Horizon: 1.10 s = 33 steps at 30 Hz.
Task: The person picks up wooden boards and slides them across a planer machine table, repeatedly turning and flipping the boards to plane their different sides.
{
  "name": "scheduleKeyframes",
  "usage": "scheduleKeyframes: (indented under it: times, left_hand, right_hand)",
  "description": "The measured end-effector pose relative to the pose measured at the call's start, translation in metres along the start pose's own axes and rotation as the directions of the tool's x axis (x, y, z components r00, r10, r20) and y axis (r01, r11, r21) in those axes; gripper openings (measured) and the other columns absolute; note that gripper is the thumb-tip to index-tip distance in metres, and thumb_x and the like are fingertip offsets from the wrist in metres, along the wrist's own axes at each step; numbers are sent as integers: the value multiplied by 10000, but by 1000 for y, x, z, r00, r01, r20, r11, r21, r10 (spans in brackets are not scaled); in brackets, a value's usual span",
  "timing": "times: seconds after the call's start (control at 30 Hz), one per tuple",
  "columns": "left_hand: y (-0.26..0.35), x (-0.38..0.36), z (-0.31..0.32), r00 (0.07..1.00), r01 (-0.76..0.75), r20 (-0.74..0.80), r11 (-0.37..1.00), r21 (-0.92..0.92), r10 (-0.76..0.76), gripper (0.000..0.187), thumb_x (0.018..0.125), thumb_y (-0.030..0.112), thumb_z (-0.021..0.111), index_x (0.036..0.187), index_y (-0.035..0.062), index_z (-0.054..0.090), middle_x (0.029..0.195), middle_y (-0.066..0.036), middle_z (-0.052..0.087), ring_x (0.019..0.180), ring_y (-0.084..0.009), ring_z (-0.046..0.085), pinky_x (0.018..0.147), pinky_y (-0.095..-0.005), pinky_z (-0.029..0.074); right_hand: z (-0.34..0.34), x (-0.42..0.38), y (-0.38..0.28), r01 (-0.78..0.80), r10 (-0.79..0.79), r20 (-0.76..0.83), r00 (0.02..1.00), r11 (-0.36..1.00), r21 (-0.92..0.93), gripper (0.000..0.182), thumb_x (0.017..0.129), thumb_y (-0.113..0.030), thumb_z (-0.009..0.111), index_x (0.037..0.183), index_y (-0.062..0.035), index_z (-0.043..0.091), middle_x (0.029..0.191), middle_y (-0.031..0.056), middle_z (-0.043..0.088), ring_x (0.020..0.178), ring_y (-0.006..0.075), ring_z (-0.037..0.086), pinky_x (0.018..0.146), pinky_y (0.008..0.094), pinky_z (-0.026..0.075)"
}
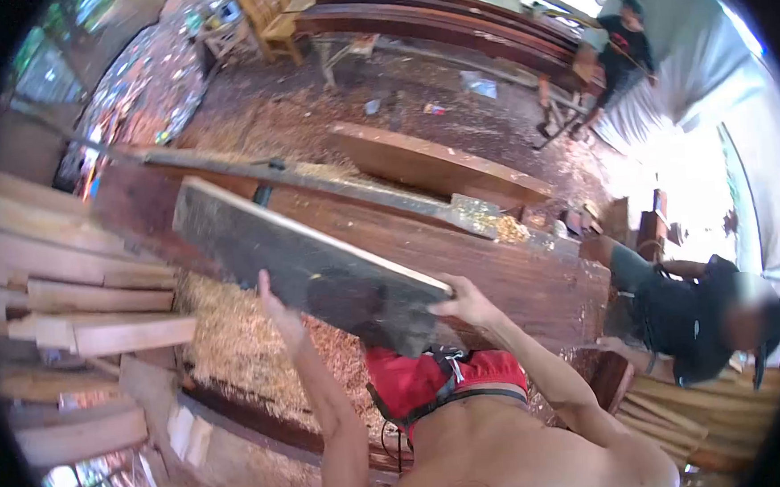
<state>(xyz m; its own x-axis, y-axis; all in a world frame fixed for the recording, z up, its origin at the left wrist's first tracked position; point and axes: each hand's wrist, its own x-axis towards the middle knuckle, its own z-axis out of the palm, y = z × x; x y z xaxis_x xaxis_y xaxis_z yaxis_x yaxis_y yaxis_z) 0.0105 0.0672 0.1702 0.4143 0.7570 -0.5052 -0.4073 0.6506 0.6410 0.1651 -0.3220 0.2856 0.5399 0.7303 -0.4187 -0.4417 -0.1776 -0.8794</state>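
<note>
A broad reddish-brown workbench (535, 279) crossed the workshop, with pale wood shavings (244, 337) heaped on its near side. In front of it slanted a dark plank (274, 250), its right end grasped by the right hand (468, 303), its lower edge steadied by the left hand (280, 311). Long brown boards (448, 24) lay beyond, near a wooden chair (277, 32).

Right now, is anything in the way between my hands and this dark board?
Nothing visible stands between them: your right hand grips the dark board at one end, and your left hand is at its lower edge, though its exact hold is unclear.
</note>
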Motion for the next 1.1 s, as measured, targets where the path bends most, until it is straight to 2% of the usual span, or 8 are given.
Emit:
scheduleKeyframes:
  times: [0.13,0.2,0.33,0.47,0.6,0.8,0.93,1.1]
  left_hand:
    - [4,-43,40,990,-136,46,984,115,132,823,907,142,834,1606,10,419,1444,-145,626,1306,-333,606,1135,-452,495]
    - [37,-96,107,887,-434,351,802,410,300,911,806,130,905,1572,-10,433,1393,-154,654,1258,-337,645,1118,-470,507]
    - [64,-183,198,770,-583,609,595,553,189,893,752,140,930,1515,1,488,1371,-155,669,1226,-343,669,1088,-476,527]
    - [46,-246,266,473,-881,841,-142,451,-262,845,655,292,983,1364,44,596,1204,-233,736,1138,-407,732,1021,-504,555]
    - [-32,-260,307,295,-953,647,-171,249,-703,788,635,335,965,1283,91,588,1140,-243,748,1070,-475,731,939,-556,566]
    - [-176,-243,325,101,-993,176,-88,81,-979,877,601,347,965,1354,93,592,1234,-236,749,1160,-476,701,957,-558,556]
    - [-266,-179,266,-142,-969,245,186,165,-959,987,507,348,1012,1366,75,608,1321,-233,723,1245,-464,663,1020,-532,540]
    - [-318,-149,206,142,-972,277,-81,221,-950,1114,655,654,909,1525,50,564,1480,-159,645,1403,-330,571,1218,-630,320]
  right_hand:
    - [-55,-46,19,-177,227,108,968,920,-350,780,881,-121,868,1567,-1,518,1380,169,695,1286,279,668,1089,427,550]
    - [-46,-72,-28,265,-303,147,942,398,-878,914,820,-169,901,1611,-45,461,1612,258,488,1487,415,497,1221,518,433]
    - [-61,-92,-151,433,-755,153,637,187,-882,1125,760,-239,940,1685,-86,320,1740,287,234,1614,478,259,1305,549,288]
    - [-147,-134,-213,274,-957,-149,247,217,-937,1394,600,-336,1049,1694,2,255,1765,261,234,1635,379,266,1324,486,265]
    - [-259,-229,-103,38,-609,-462,645,629,-776,1078,582,-312,1052,1479,48,574,1479,216,646,1376,345,624,1150,458,512]
    - [-275,-279,162,318,-166,-841,514,948,6,963,690,-90,925,1538,27,482,1393,115,645,1288,238,622,1151,390,480]
    - [-233,-301,147,161,-7,-892,451,984,74,968,783,-92,909,1600,35,405,1426,147,625,1307,251,609,1154,392,472]
    - [-245,-266,172,101,60,-880,471,987,122,770,945,-152,840,1577,30,440,1385,127,650,1233,243,641,1076,377,518]
